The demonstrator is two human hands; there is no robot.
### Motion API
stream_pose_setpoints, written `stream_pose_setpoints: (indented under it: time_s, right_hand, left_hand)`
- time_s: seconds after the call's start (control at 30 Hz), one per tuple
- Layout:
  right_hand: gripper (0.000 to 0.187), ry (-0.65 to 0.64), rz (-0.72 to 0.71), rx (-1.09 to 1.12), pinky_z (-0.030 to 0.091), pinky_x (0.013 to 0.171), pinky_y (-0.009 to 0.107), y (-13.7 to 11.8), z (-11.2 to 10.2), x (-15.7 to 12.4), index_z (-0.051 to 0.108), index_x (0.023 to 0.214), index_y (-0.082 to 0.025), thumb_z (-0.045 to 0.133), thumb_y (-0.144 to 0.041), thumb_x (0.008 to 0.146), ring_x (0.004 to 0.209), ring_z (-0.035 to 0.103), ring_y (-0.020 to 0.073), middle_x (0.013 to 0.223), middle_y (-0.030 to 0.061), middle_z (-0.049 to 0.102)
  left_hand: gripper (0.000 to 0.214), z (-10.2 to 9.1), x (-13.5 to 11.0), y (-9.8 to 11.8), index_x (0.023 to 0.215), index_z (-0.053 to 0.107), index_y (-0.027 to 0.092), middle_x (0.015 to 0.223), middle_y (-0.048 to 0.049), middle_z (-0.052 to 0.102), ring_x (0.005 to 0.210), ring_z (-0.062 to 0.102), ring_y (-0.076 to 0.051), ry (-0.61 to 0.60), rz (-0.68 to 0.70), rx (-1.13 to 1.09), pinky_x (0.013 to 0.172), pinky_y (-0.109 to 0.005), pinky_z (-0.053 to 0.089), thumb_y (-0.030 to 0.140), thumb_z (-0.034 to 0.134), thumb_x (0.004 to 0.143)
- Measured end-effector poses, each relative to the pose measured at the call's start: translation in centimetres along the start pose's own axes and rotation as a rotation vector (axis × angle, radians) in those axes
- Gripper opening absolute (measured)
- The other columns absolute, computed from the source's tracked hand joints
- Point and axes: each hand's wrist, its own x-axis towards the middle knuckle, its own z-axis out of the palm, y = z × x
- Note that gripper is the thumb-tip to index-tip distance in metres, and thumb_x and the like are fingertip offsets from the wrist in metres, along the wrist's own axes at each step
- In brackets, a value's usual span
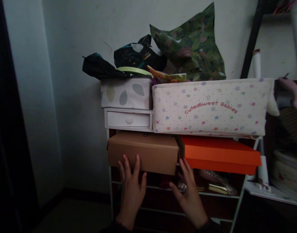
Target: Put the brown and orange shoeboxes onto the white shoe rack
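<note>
A brown cardboard box (153,155) juts out from the upper shelf of a white rack (216,194). My left hand (131,184) has its fingers spread at the box's front face, and the fingertips appear to touch it. My right hand (187,191) is open by the box's lower right corner, with fingers apart; whether it touches the cardboard I cannot tell. Just right of the brown box sits an orange box (221,155), also sticking out past the shelf edge. Neither hand is wrapped around anything.
On top stand a white fabric bin (209,110) printed with stars, a leaf-patterned bin (126,92) and a small white drawer (127,119). A camouflage bag (189,48) and black bags (138,55) rise from the bins. Shoes (216,181) lie on the shelf below.
</note>
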Motion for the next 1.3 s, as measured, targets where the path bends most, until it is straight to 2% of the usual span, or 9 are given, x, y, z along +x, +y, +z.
stream_pose_setpoints:
  time_s: [0.1, 0.2, 0.37, 0.53, 0.8, 1.03, 1.1, 1.2, 1.3]
  right_hand:
    - [0.059, 0.288, -0.038, -0.228, 0.037, 0.106, 0.053, 1.5, -2.3, 0.8, 0.034, 0.142, -0.023, 0.054, -0.034, 0.088, 0.131, 0.037, 0.0300, 0.143, 0.0138, 0.034]
    - [0.069, 0.427, -0.098, -0.502, 0.030, 0.108, 0.058, 3.0, -4.8, 1.8, 0.029, 0.145, -0.015, 0.058, -0.035, 0.086, 0.136, 0.026, 0.0356, 0.148, 0.0213, 0.022]
    - [0.089, 0.219, -0.081, -0.819, 0.013, 0.106, 0.070, 4.8, -7.3, 3.4, 0.004, 0.150, -0.016, 0.060, -0.033, 0.084, 0.141, -0.006, 0.0419, 0.154, 0.0214, -0.011]
    - [0.104, 0.027, -0.090, -0.925, 0.008, 0.103, 0.073, 7.0, -8.0, 5.0, -0.001, 0.150, -0.021, 0.069, -0.032, 0.074, 0.140, -0.010, 0.0432, 0.154, 0.0191, -0.018]
    - [0.097, 0.077, -0.115, -0.995, 0.006, 0.104, 0.072, 9.0, -8.4, 5.7, 0.004, 0.150, -0.019, 0.062, -0.025, 0.073, 0.142, -0.002, 0.0401, 0.155, 0.0218, 0.003]
    - [0.087, 0.158, -0.205, -1.024, 0.004, 0.109, 0.064, 7.5, -10.2, 5.4, 0.021, 0.147, -0.020, 0.063, -0.033, 0.073, 0.137, 0.026, 0.0351, 0.144, 0.0181, 0.031]
    - [0.083, 0.180, -0.245, -1.034, 0.008, 0.110, 0.063, 7.3, -10.5, 5.1, 0.025, 0.146, -0.019, 0.063, -0.033, 0.073, 0.134, 0.029, 0.0361, 0.141, 0.0185, 0.033]
    - [0.083, 0.187, -0.274, -1.029, 0.010, 0.110, 0.063, 7.1, -11.2, 4.3, 0.027, 0.146, -0.020, 0.063, -0.034, 0.073, 0.133, 0.031, 0.0367, 0.140, 0.0183, 0.034]
    - [0.081, 0.186, -0.292, -1.024, 0.011, 0.109, 0.063, 6.7, -11.8, 3.2, 0.025, 0.146, -0.022, 0.061, -0.036, 0.075, 0.132, 0.033, 0.0372, 0.139, 0.0177, 0.035]
  left_hand:
    - [0.062, 0.5, 0.1, -0.1, 0.148, 0.024, 0.025, 0.158, -0.0046, -0.016, 0.143, -0.010, -0.037, 0.014, -0.007, -0.024, 0.113, -0.060, 0.017, 0.028, 0.047, 0.090]
    - [0.060, 0.5, -0.1, 0.7, 0.145, 0.032, 0.022, 0.158, -0.0064, -0.017, 0.144, -0.006, -0.039, 0.061, 0.005, -0.011, 0.113, -0.059, 0.019, 0.028, 0.051, 0.088]
    - [0.056, 0.6, -1.5, 3.1, 0.140, 0.041, 0.028, 0.159, -0.0070, 0.004, 0.144, 0.010, -0.034, 0.065, 0.214, -0.020, 0.111, -0.056, 0.027, 0.017, 0.051, 0.086]
    - [0.063, 2.1, -2.4, 4.0, 0.145, 0.030, 0.031, 0.160, -0.0061, 0.004, 0.145, 0.005, -0.035, -0.121, 0.317, 0.058, 0.110, -0.061, 0.027, 0.013, 0.046, 0.087]
    - [0.066, 3.6, -2.0, 3.8, 0.148, 0.022, 0.027, 0.160, -0.0054, 0.002, 0.145, -0.001, -0.034, -0.187, 0.283, 0.094, 0.113, -0.060, 0.023, 0.011, 0.043, 0.087]
    - [0.063, 3.7, -2.4, 4.0, 0.147, 0.026, 0.024, 0.160, -0.0064, 0.003, 0.145, -0.003, -0.034, -0.179, 0.223, 0.005, 0.111, -0.059, 0.027, 0.009, 0.041, 0.088]
    - [0.059, 3.6, -2.7, 4.0, 0.143, 0.033, 0.024, 0.159, -0.0080, 0.010, 0.145, 0.005, -0.032, -0.106, 0.207, -0.062, 0.111, -0.056, 0.031, 0.009, 0.043, 0.087]
    - [0.046, 3.3, -2.8, 4.2, 0.129, 0.049, 0.023, 0.146, -0.0109, 0.035, 0.135, 0.033, -0.028, 0.044, 0.235, -0.183, 0.106, -0.050, 0.039, 0.010, 0.048, 0.085]
    - [0.026, 3.0, -2.6, 4.8, 0.109, 0.059, 0.021, 0.118, -0.0104, 0.056, 0.113, 0.051, -0.024, 0.032, 0.218, -0.344, 0.094, -0.044, 0.046, 0.014, 0.050, 0.085]
